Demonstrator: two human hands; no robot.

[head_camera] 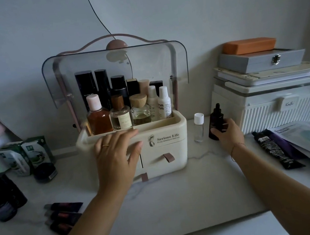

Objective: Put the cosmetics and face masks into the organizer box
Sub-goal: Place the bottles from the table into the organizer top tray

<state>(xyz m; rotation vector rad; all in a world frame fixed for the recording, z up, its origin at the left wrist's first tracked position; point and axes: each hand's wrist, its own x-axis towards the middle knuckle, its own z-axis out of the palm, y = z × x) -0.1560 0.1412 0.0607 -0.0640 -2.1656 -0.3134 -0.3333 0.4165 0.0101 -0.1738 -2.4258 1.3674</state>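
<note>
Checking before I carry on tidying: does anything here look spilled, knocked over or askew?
Nothing spilled or toppled: the bottles in the organizer box stand upright. Only the left drawer seems pulled out a little further than the right drawer, its tab sitting lower and nearer.

Dim, bluish, perhaps window-lit; edges warped, soft.

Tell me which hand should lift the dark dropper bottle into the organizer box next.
Right. The right hand grips the dark dropper bottle, standing just right of the organizer box. The left hand lies flat on the box's front rim, likely better left steadying it.
</note>
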